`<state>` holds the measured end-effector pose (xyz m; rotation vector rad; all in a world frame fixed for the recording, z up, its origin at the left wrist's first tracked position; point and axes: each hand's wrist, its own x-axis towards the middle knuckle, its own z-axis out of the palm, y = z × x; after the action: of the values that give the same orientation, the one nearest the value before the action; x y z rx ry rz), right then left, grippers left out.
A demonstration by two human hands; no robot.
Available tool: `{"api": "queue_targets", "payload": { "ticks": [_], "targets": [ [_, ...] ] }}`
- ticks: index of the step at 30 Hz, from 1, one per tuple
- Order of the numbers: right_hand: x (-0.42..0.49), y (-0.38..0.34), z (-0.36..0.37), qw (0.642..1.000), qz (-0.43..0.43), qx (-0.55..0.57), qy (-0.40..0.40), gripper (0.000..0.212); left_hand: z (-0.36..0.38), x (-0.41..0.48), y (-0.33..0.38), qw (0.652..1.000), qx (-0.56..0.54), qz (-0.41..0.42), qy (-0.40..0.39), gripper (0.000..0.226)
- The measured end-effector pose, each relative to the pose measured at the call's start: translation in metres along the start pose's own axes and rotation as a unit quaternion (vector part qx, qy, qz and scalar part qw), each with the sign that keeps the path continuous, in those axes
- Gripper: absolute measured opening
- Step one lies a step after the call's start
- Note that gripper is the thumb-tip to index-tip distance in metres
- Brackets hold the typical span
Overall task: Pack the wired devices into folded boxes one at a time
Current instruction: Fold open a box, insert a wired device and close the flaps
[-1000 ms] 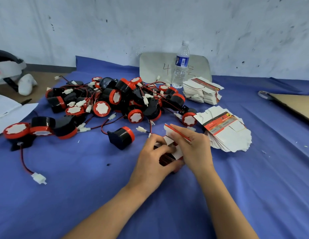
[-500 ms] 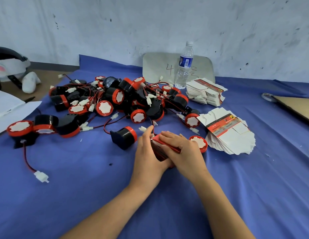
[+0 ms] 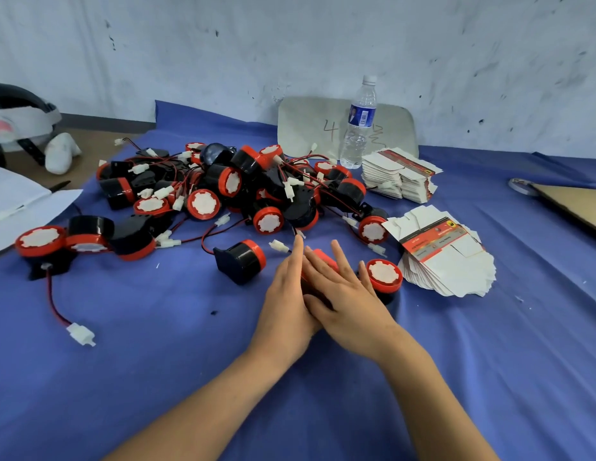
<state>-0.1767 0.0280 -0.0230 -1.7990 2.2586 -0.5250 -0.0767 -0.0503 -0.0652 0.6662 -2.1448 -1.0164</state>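
Observation:
A small red folded box (image 3: 323, 257) lies on the blue cloth, mostly hidden under my hands. My right hand (image 3: 343, 294) lies flat on top of it with straight, spread fingers. My left hand (image 3: 286, 294) stands against the box's left side, fingers straight and together. A black and red wired device (image 3: 241, 261) lies just left of my hands, another (image 3: 383, 276) just right. A large tangled pile of wired devices (image 3: 243, 191) fills the cloth behind. A stack of flat unfolded boxes (image 3: 446, 257) sits to the right.
A second stack of flat boxes (image 3: 398, 176) and a water bottle (image 3: 360, 124) stand at the back by a grey board (image 3: 306, 128). Cardboard (image 3: 576, 204) lies far right, white paper (image 3: 20, 201) far left. A loose white connector (image 3: 80, 334) on a red wire lies front left.
The box's white flaps have been closed; my curled fingers have straightened, and both hands now press flat on the closed red box.

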Motion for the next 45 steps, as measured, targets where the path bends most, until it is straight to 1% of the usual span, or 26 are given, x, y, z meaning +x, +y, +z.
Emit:
{"api": "queue_targets", "payload": {
  "ticks": [3,5,7,8,9,10,11,12,13,14,15,16,17,20,21,23,25,26,28,30,31,34,37,40,43,45],
  "targets": [
    [-0.001,-0.003,0.005,1.000,0.011,0.002,0.012,0.058,-0.001,0.000,-0.002,1.000,0.018,0.005,-0.004,0.092],
    [-0.002,-0.005,0.008,0.999,0.009,0.016,0.034,0.058,0.000,0.001,-0.002,1.000,0.025,0.008,-0.007,0.090],
    [-0.003,-0.006,0.012,0.997,0.003,0.029,0.074,0.058,0.001,0.001,0.001,0.999,0.032,0.012,-0.006,0.090],
    [-0.003,-0.006,0.012,0.992,0.000,0.061,0.107,0.056,0.000,0.001,0.004,0.999,0.032,0.014,0.002,0.090],
    [-0.002,-0.006,0.011,0.982,0.000,0.118,0.149,0.053,-0.001,0.000,0.006,0.999,0.024,0.013,0.021,0.092],
    [-0.003,-0.007,0.008,0.961,0.013,0.198,0.194,0.050,-0.003,0.000,0.010,0.999,0.010,0.014,0.049,0.092],
    [-0.003,-0.007,0.003,0.928,0.040,0.292,0.230,0.048,-0.005,0.000,0.013,0.997,-0.005,0.022,0.078,0.089],
    [-0.002,-0.007,-0.001,0.883,0.075,0.393,0.244,0.048,-0.007,0.000,0.017,0.994,-0.021,0.041,0.100,0.084],
    [-0.002,-0.006,-0.005,0.833,0.109,0.492,0.231,0.052,-0.009,0.000,0.020,0.991,-0.034,0.067,0.112,0.080],
    [-0.002,-0.005,-0.008,0.783,0.132,0.575,0.198,0.057,-0.010,0.000,0.023,0.988,-0.044,0.093,0.116,0.077],
    [-0.003,-0.003,-0.010,0.743,0.142,0.635,0.160,0.060,-0.011,-0.001,0.025,0.985,-0.053,0.113,0.118,0.076],
    [-0.003,-0.002,-0.011,0.718,0.138,0.670,0.130,0.059,-0.011,-0.001,0.027,0.983,-0.064,0.125,0.116,0.075],
    [-0.004,-0.003,-0.011,0.707,0.127,0.686,0.112,0.054,-0.010,-0.002,0.028,0.982,-0.085,0.129,0.107,0.076],
    [-0.004,-0.002,-0.013,0.727,0.103,0.665,0.134,0.047,-0.011,-0.004,0.032,0.971,-0.210,0.095,0.060,0.086],
    [-0.004,-0.001,-0.014,0.738,0.096,0.653,0.140,0.046,-0.013,-0.004,0.033,0.962,-0.258,0.071,0.050,0.083],
    [-0.004,0.002,-0.013,0.762,0.078,0.630,0.127,0.047,-0.014,-0.003,0.032,0.946,-0.319,-0.001,0.055,0.077],
    [-0.005,-0.001,-0.011,0.776,0.065,0.617,0.114,0.045,-0.015,0.001,0.028,0.937,-0.337,-0.065,0.063,0.067],
    [-0.005,-0.003,-0.009,0.774,0.066,0.618,0.121,0.045,-0.016,0.003,0.026,0.937,-0.334,-0.076,0.068,0.058],
    [-0.004,-0.008,-0.007,0.759,0.080,0.627,0.157,0.052,-0.016,0.005,0.026,0.936,-0.335,-0.081,0.076,0.045],
    [-0.004,-0.011,-0.006,0.747,0.095,0.629,0.194,0.054,-0.015,0.006,0.028,0.934,-0.338,-0.089,0.078,0.048],
    [-0.004,-0.011,-0.006,0.746,0.098,0.626,0.206,0.053,-0.015,0.005,0.028,0.935,-0.336,-0.088,0.078,0.052],
    [-0.003,-0.010,-0.006,0.753,0.090,0.614,0.221,0.047,-0.014,0.005,0.028,0.935,-0.337,-0.079,0.077,0.058],
    [-0.001,-0.007,-0.005,0.764,0.085,0.600,0.222,0.040,-0.012,0.004,0.026,0.932,-0.349,-0.071,0.071,0.059],
    [-0.001,-0.003,-0.005,0.788,0.080,0.568,0.223,0.040,-0.010,0.006,0.024,0.927,-0.365,-0.076,0.050,0.048],
    [-0.001,0.000,-0.003,0.801,0.063,0.562,0.196,0.043,-0.010,0.005,0.024,0.921,-0.379,-0.068,0.054,0.058],
    [-0.002,0.001,-0.002,0.804,0.055,0.562,0.187,0.046,-0.010,0.003,0.028,0.928,-0.364,-0.051,0.068,0.051]
  ]
}}
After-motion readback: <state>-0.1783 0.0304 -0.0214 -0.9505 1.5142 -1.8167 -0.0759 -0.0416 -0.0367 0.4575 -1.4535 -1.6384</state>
